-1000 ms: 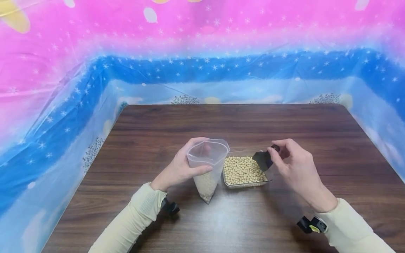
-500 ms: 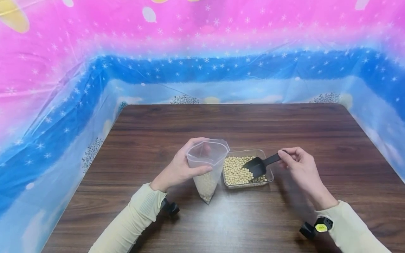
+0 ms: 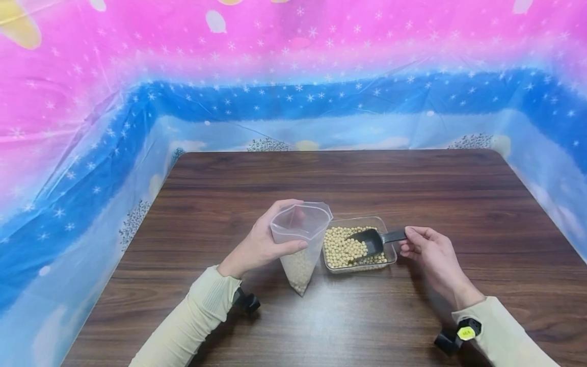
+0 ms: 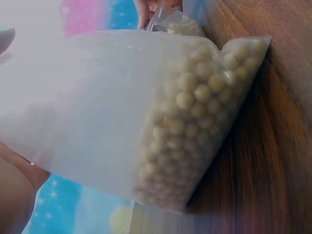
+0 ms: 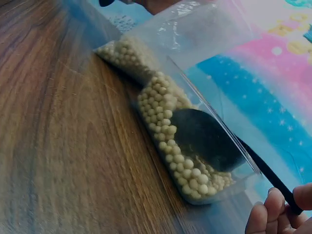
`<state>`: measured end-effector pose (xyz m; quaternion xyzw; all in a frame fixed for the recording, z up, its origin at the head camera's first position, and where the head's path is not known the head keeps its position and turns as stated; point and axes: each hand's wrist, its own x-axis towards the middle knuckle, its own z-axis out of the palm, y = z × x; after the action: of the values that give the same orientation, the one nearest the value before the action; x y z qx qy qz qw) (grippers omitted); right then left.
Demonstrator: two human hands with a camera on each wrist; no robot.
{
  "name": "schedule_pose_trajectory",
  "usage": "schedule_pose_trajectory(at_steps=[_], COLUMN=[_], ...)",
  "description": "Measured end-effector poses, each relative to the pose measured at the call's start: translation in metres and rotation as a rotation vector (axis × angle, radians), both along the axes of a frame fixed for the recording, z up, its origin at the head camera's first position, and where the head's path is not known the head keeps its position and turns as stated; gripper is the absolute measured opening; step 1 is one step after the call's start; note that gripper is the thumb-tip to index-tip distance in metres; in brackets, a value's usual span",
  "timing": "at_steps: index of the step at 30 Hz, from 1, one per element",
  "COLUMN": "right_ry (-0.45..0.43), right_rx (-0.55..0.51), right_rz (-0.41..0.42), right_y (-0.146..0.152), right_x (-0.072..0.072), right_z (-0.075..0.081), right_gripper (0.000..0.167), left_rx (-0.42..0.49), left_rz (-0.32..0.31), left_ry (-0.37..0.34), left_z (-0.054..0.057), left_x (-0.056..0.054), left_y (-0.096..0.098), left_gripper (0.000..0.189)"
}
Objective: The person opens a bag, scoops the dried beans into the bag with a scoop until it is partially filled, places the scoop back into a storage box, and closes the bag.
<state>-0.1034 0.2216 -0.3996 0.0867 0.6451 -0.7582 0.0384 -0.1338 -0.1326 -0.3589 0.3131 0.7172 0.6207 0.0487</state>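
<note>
Black scoop (image 3: 373, 244): handle pinched between thumb and fingers of right hand (image 3: 433, 255); blade inside clear tray (image 3: 357, 269)
Handle angle: lowered nearer level in the last half second
Blade: pale beans (image 3: 337, 244) now lying on its front; judged to be taking a load
Left hand (image 3: 263, 238): gripping plastic bag (image 4: 97, 97), unmoved
Bag: mouth upward, beside tray; beans in bottom
Table (image 3: 367, 316): brown wood-grain, beneath tray

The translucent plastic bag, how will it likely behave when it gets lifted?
The bag will probably flex, since its thin rim is kinked beside the left hand. It's likely bottom-heavy: the pale balls fill only its lower part. Unsupported, the unfilled top might flop over.
</note>
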Motion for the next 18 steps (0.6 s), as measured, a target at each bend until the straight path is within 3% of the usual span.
schedule_pose_trajectory(at_steps=[9,18], right_ry=[-0.108,0.020], right_rx=[-0.221,-0.431], right_rz=[0.080,0.103], right_y=[0.015,0.020], right_x=[-0.003,-0.003], right_z=[0.003,0.030], right_gripper=[0.015,0.011], left_rx=[0.001,0.004], left_rz=[-0.002,-0.003], left_ry=[0.007,0.008], left_z=[0.000,-0.001], left_x=[0.000,0.000], left_y=[-0.001,-0.001], left_gripper=[0.068,0.070])
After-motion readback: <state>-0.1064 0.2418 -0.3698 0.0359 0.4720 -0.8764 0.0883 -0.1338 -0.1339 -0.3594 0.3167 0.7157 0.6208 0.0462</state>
